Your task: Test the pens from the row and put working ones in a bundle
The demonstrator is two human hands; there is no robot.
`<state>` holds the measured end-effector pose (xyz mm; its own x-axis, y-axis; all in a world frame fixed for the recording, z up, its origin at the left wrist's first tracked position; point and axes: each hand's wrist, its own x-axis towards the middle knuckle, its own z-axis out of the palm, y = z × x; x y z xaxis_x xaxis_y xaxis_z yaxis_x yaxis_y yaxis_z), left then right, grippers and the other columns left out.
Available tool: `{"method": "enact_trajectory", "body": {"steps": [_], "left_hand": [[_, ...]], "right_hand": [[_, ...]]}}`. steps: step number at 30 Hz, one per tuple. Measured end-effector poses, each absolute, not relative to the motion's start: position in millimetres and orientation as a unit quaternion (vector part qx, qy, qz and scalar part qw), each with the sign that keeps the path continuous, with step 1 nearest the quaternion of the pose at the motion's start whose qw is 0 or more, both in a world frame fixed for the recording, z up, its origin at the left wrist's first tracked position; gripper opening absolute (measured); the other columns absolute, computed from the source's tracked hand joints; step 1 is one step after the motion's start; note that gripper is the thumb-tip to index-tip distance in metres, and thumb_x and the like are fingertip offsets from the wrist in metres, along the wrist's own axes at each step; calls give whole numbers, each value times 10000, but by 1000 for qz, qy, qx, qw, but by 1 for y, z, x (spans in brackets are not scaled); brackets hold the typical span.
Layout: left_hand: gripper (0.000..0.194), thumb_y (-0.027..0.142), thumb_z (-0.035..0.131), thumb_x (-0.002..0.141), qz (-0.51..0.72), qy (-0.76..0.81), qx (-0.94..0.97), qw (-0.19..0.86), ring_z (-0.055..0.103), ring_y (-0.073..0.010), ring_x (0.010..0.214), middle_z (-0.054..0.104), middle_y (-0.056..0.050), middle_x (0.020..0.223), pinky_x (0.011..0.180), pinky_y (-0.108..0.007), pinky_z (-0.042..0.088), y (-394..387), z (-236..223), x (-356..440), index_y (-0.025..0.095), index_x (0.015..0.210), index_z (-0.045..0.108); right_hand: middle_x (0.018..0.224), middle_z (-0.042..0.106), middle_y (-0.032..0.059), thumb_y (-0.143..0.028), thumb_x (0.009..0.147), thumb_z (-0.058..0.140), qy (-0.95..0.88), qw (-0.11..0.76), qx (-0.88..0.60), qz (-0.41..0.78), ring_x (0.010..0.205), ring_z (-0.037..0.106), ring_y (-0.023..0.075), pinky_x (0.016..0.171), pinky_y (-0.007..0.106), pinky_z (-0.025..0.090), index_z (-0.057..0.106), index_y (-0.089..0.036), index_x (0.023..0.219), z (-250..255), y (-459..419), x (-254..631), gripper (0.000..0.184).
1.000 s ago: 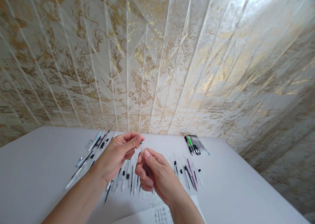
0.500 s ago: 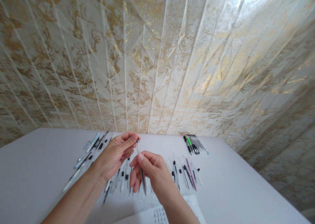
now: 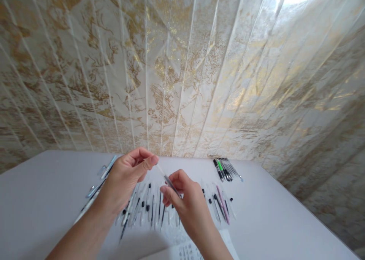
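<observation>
Above the table, a slim clear pen (image 3: 168,180) with a dark lower part slants between my hands. My left hand (image 3: 132,168) is closed, its thumb and forefinger pinching the pen's upper end. Lower down, my right hand (image 3: 185,193) holds the darker part between thumb and fingers, which hide its lower end. Beneath the hands lie many loose pen parts: clear barrels (image 3: 142,218), small black caps (image 3: 147,208) and thin dark refills (image 3: 163,216).
A pink pen (image 3: 222,204) lies among parts to the right. Farther back sits a row of pens, one with a green band (image 3: 219,165). Light-blue pieces (image 3: 110,165) are at the left. Handwritten paper (image 3: 186,251) lies at the front. A gold-patterned curtain (image 3: 171,81) hangs behind.
The pen has tipped from nearly upright to a slant, its lower end now toward the right. My left hand has shifted slightly left and up; my right hand has moved right.
</observation>
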<state>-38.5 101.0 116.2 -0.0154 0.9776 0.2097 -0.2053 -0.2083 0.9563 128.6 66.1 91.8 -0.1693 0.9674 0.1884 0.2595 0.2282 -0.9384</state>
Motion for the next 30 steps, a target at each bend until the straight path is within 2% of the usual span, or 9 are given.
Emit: {"method": "enact_trajectory", "body": {"steps": [4, 8, 11, 14, 18, 21, 23, 26, 30], "left_hand": [[380, 501, 837, 647, 605, 381, 476, 512, 235, -37, 448, 369, 109, 479, 419, -168, 185, 102, 114, -37, 173, 668, 646], [361, 476, 840, 661, 592, 372, 454, 553, 219, -28, 436, 361, 113, 474, 411, -157, 187, 105, 111, -36, 163, 682, 662], [354, 457, 843, 668, 587, 357, 441, 578, 219, -24, 433, 354, 112, 463, 402, -145, 186, 105, 110, -35, 153, 676, 662], [357, 432, 861, 651, 585, 344, 420, 602, 205, -19, 432, 357, 112, 465, 394, -137, 174, 105, 110, -33, 143, 666, 652], [386, 451, 866, 633, 580, 333, 403, 624, 168, -21, 441, 322, 121, 468, 393, -129, 180, 105, 110, -30, 141, 665, 638], [396, 471, 857, 640, 581, 323, 394, 635, 138, -25, 449, 290, 129, 469, 390, -125, 172, 104, 111, -30, 145, 679, 635], [402, 492, 840, 655, 585, 328, 400, 625, 143, -30, 450, 299, 125, 467, 388, -128, 169, 102, 110, -31, 150, 686, 631], [400, 513, 804, 693, 579, 360, 443, 582, 193, -41, 446, 318, 117, 443, 404, -135, 194, 100, 110, -29, 159, 685, 616], [451, 604, 696, 749, 580, 389, 471, 539, 197, -32, 433, 431, 86, 536, 409, -159, 167, 106, 109, -24, 157, 756, 635]], "right_hand": [[645, 729, 27, -367, 957, 507, -689, 402, -508, 325, 584, 669, 177, 605, 257, 431, 503, -228, 709, 90, 62, 120, 285], [597, 722, 40, -452, 977, 417, -700, 380, -500, 339, 514, 657, 171, 583, 256, 442, 476, -228, 695, 90, 57, 116, 365], [516, 668, 22, -543, 928, 460, -634, 410, -441, 485, 430, 607, 152, 508, 241, 441, 498, -217, 711, 89, 58, 114, 394], [429, 600, -12, -626, 824, 568, -524, 416, -306, 677, 351, 542, 135, 409, 215, 394, 537, -196, 708, 85, 63, 111, 446], [352, 528, -54, -628, 756, 658, -410, 415, -171, 794, 264, 399, 81, 431, 222, 410, 594, -176, 685, 74, 67, 104, 462], [333, 484, -82, -663, 728, 674, -385, 419, -147, 809, 258, 345, 83, 466, 250, 426, 589, -196, 698, 68, 67, 97, 475], [388, 526, -60, -688, 735, 646, -416, 416, -167, 791, 314, 419, 106, 501, 267, 421, 604, -195, 720, 67, 66, 95, 495], [565, 610, -7, -609, 772, 671, -509, 421, -240, 711, 493, 485, 107, 571, 253, 392, 670, -168, 703, 73, 64, 99, 446], [503, 500, -51, -477, 739, 768, -488, 431, -284, 704, 433, 323, 64, 435, 212, 305, 698, -150, 674, 83, 64, 109, 340]]}}
